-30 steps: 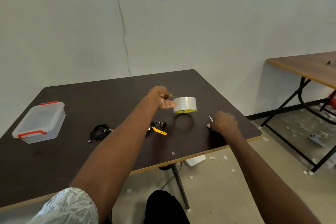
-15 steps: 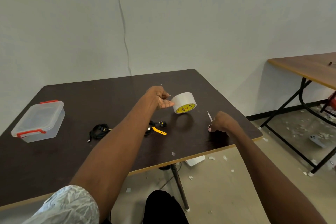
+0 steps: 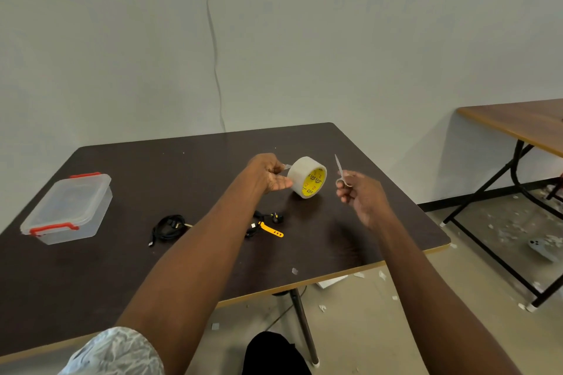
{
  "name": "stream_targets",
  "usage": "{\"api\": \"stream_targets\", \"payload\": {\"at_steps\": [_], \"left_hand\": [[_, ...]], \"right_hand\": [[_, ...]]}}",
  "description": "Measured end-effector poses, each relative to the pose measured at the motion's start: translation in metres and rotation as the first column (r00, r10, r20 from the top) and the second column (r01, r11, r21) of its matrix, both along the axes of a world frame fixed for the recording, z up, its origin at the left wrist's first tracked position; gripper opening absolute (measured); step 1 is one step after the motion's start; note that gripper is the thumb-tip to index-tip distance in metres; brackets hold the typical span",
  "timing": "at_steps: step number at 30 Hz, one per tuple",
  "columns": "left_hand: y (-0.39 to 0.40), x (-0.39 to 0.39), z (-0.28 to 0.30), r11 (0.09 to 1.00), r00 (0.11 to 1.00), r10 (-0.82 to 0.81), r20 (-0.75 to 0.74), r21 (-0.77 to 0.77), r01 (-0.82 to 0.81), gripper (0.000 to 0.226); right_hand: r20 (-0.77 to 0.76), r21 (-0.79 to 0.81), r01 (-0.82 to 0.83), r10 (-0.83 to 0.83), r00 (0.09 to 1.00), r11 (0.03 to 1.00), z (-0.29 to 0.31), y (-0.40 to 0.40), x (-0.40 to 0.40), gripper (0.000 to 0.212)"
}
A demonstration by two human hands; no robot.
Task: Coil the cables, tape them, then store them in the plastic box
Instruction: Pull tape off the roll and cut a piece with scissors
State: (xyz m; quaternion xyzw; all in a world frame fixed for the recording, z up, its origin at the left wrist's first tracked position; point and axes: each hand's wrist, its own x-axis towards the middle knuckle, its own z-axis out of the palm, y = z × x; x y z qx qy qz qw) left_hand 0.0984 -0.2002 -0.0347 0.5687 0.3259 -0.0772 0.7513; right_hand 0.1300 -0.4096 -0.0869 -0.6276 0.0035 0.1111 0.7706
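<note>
A roll of clear tape (image 3: 307, 176) with a yellow core hangs above the dark table (image 3: 152, 277), its loose end pinched by my left hand (image 3: 269, 175). My right hand (image 3: 359, 193) grips small scissors (image 3: 341, 170) just right of the roll, blades pointing up. A coiled black cable (image 3: 167, 227) lies on the table left of my left forearm. A second black cable with a yellow strap (image 3: 268, 224) lies right of that forearm. The clear plastic box (image 3: 68, 207) with red latches sits shut at the table's left.
A small tape scrap (image 3: 294, 271) lies near the table's front edge. A second wooden table (image 3: 518, 125) stands at the right. Paper bits litter the floor (image 3: 380, 323). A thin wire (image 3: 213, 39) runs down the wall behind.
My right hand lifted the scissors off the table and brought them up beside the tape roll. My left hand raised and tilted the roll slightly.
</note>
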Motion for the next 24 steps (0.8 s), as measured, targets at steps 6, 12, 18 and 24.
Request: {"api": "stream_targets", "payload": {"at_steps": [6, 12, 18, 24], "left_hand": [[0.007, -0.002, -0.002, 1.0, 1.0, -0.002, 0.015, 0.004, 0.002, 0.021], [0.013, -0.005, -0.01, 1.0, 1.0, 0.013, 0.016, 0.014, -0.013, 0.015], [0.01, -0.012, -0.012, 0.998, 0.994, -0.027, 0.105, 0.058, 0.021, 0.02], [0.009, -0.013, -0.02, 0.996, 0.979, -0.006, 0.206, 0.089, -0.013, 0.023]], "right_hand": [[-0.158, 0.6, -0.134, 0.281, 0.947, 0.788, 0.013, 0.015, -0.004, 0.04], [-0.161, 0.595, -0.153, 0.303, 0.939, 0.789, 0.009, 0.026, -0.01, 0.03], [-0.13, 0.547, -0.206, 0.325, 0.937, 0.812, 0.004, 0.04, -0.017, 0.018], [-0.051, 0.252, -0.296, 0.318, 0.947, 0.921, 0.002, 0.049, -0.023, 0.01]]}}
